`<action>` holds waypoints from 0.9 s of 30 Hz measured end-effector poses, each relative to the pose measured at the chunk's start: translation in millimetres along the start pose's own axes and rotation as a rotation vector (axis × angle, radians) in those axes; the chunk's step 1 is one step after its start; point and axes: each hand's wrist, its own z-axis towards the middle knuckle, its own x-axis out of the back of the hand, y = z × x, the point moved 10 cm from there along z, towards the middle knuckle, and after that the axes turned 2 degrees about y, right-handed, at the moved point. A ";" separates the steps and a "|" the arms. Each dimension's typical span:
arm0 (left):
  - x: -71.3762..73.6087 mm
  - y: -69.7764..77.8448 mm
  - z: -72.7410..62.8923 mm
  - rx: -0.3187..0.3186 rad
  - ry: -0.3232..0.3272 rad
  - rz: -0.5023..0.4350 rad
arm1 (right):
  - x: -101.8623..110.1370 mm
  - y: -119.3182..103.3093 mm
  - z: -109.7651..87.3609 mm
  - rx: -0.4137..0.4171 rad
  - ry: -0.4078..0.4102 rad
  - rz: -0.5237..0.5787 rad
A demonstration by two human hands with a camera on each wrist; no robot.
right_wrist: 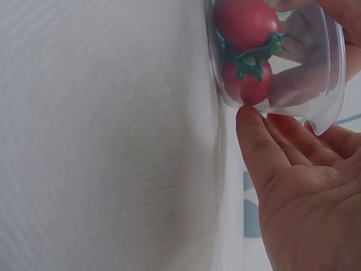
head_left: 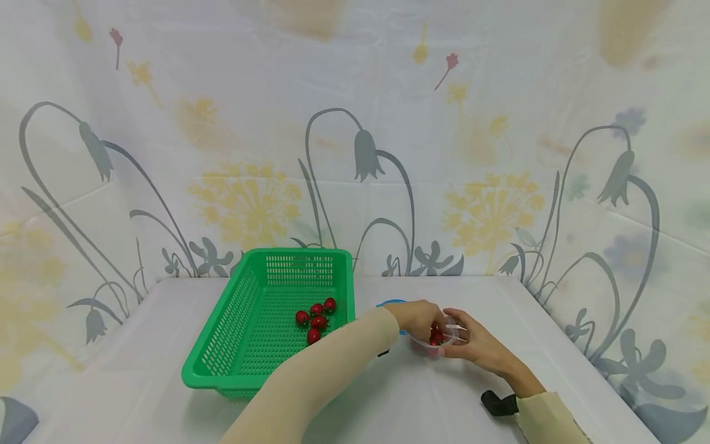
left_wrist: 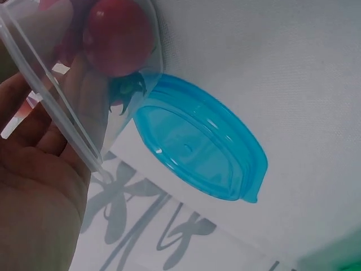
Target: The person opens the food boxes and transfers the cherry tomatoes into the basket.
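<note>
A clear plastic container [head_left: 456, 336] with cherry tomatoes [head_left: 436, 337] inside sits on the right half of the table. My right hand [head_left: 477, 345] holds it from the right, thumb on the near side and fingers around the far side. From the left, my left hand [head_left: 423, 317] reaches down into it, fingertips among the tomatoes and largely hidden; I cannot tell whether they grip one. Through the clear wall, the right wrist view shows a red tomato [right_wrist: 247, 22] with green stem leaves. A translucent blue lid [left_wrist: 192, 149] lies flat on the table beside the container.
A green perforated plastic basket [head_left: 222, 308] stands left of the hands, with several cherry tomatoes [head_left: 318, 322] toward its right side. My left forearm [head_left: 327, 364] crosses in front of its near right corner. A flower-printed white curtain [head_left: 355, 203] backs the white table [head_left: 410, 401].
</note>
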 end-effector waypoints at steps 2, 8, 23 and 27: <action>-1.2 -1.2 -0.1 0.014 -0.011 0.002 | 0.1 0.1 0.0 -0.003 0.000 0.004; -1.8 -5.8 -1.8 0.067 -0.040 -0.075 | 0.6 1.2 -0.3 -0.020 0.007 -0.010; 7.9 -7.0 -3.3 0.096 0.010 -0.056 | -5.6 0.4 1.8 0.011 -0.036 -0.011; 12.9 -7.9 -6.5 0.123 0.023 -0.010 | -5.3 0.4 2.1 0.013 -0.030 -0.013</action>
